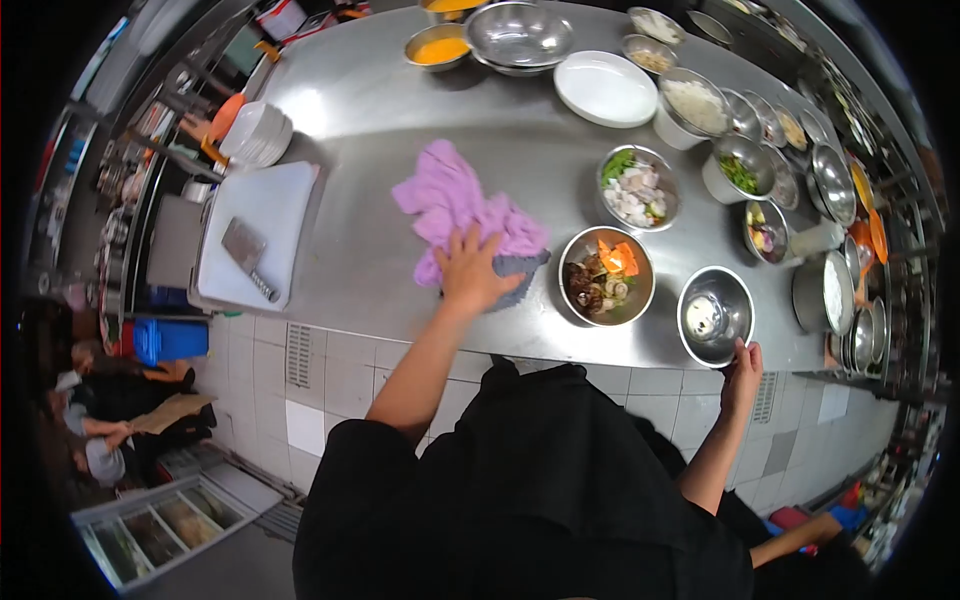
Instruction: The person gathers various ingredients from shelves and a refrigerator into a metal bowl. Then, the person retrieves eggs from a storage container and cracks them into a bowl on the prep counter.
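My left hand (472,272) lies with its fingers spread on a crumpled pink-purple cloth (447,190), and a grey cloth (520,275) shows beside it. With my right hand (741,372) I pinch the rim of a metal bowl (737,292), which has a small whitish lump at its bottom. Between my hands stands a metal bowl of cut vegetables (607,276), with orange slices and dark pieces. Just behind it is a metal bowl (640,188) of pale chunks and green leaves.
At the left a cleaver (250,258) rests on a white cutting board (290,200), near stacked white bowls (258,135). A white oval plate (605,90), metal bowls (518,38) and ingredient containers (690,120) line the back and right. Other people (130,420) are at lower left and right.
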Demonstrator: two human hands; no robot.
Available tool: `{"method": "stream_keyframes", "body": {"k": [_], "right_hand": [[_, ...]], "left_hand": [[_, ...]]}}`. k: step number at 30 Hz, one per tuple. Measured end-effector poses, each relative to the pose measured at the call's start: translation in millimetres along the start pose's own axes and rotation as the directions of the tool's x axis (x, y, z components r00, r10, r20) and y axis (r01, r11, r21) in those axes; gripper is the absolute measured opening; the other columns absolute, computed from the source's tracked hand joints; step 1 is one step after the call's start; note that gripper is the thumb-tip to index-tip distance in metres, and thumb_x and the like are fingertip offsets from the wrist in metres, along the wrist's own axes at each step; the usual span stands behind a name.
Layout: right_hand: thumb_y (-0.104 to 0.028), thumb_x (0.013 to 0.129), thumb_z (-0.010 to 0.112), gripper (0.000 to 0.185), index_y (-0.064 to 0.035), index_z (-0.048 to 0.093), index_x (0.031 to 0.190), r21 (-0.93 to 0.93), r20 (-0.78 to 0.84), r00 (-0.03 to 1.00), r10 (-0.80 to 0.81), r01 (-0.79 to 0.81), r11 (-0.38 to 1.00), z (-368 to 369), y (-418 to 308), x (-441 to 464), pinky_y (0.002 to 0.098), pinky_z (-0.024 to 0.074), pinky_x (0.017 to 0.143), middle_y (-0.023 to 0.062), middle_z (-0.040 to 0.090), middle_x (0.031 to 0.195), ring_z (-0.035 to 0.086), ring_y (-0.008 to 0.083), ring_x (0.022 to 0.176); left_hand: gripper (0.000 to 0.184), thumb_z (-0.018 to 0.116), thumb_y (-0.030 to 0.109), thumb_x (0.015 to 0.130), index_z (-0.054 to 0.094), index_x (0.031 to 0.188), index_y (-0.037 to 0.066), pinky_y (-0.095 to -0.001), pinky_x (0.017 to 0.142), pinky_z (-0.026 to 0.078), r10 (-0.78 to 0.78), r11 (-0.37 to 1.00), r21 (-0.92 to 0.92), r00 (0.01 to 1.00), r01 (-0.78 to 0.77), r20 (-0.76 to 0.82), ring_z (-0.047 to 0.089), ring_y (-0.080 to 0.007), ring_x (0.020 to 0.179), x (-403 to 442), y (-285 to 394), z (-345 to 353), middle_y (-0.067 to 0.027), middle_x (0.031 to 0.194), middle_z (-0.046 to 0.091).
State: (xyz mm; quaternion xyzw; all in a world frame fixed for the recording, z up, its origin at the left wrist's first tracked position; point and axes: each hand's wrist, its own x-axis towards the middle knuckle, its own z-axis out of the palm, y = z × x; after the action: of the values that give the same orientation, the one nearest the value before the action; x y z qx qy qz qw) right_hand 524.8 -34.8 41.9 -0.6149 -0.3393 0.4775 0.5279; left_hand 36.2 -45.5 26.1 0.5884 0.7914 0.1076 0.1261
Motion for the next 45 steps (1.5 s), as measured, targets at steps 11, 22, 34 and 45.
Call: {"method": "stream_keyframes", "body": {"k": [11, 22, 34, 45], "right_hand": [[-0.019, 0.096, 0.061, 0.026, -0.0144, 0.043, 0.077, 0.044, -0.077, 0.996, -0.043, 0.046, 0.998, -16, -7, -5, 0.0255, 0.0487, 0.050, -0.0042, 0.045, 0.066, 0.048, 0.0061, 0.055], [-0.023, 0.091, 0.065, 0.024, -0.0064, 0.052, 0.080, -0.181, -0.297, 0.952, -0.074, 0.020, 0.983, -54, 16, -16, 0.0284, 0.0491, 0.044, 0.0000, 0.049, 0.067, 0.050, 0.0093, 0.052], [-0.019, 0.092, 0.064, 0.025, -0.0071, 0.047, 0.077, -0.031, -0.073, 0.994, 0.081, -0.083, 0.996, -125, 45, 32, 0.0287, 0.0516, 0.046, 0.0017, 0.051, 0.067, 0.056, 0.0125, 0.052], [-0.022, 0.092, 0.064, 0.027, -0.0073, 0.047, 0.079, -0.190, 0.105, 0.994, 0.003, 0.017, 0.982, -121, -27, 62, 0.0270, 0.0483, 0.051, 0.0016, 0.054, 0.064, 0.056, 0.0107, 0.055]], "left_hand": [[0.069, 0.073, 0.035, 0.075, 0.054, 0.127, -0.005, -0.0476, 0.104, 0.038, -0.504, 0.823, -0.018, 0.716, 0.567, -0.483, 0.049, -0.0437, 0.121, -54, -258, -52, -0.0266, 0.127, 0.056], [0.065, 0.078, 0.021, 0.065, 0.057, 0.121, -0.004, -0.0464, 0.105, 0.038, 0.043, 0.946, -0.322, 0.999, -0.035, 0.019, 0.048, -0.0413, 0.122, -88, -37, 6, -0.0230, 0.128, 0.055], [0.085, 0.068, 0.062, 0.079, 0.049, 0.138, 0.003, -0.0461, 0.110, 0.034, -0.176, 0.857, 0.453, 0.966, 0.245, -0.191, 0.042, -0.0396, 0.133, -5, -6, 4, -0.0229, 0.145, 0.044], [0.039, 0.056, 0.034, 0.099, 0.063, 0.088, -0.002, -0.0321, 0.067, 0.047, -0.335, 0.887, -0.455, 0.784, 0.077, -0.522, 0.059, -0.0184, 0.071, -79, 19, 42, -0.0100, 0.076, 0.063]]}}
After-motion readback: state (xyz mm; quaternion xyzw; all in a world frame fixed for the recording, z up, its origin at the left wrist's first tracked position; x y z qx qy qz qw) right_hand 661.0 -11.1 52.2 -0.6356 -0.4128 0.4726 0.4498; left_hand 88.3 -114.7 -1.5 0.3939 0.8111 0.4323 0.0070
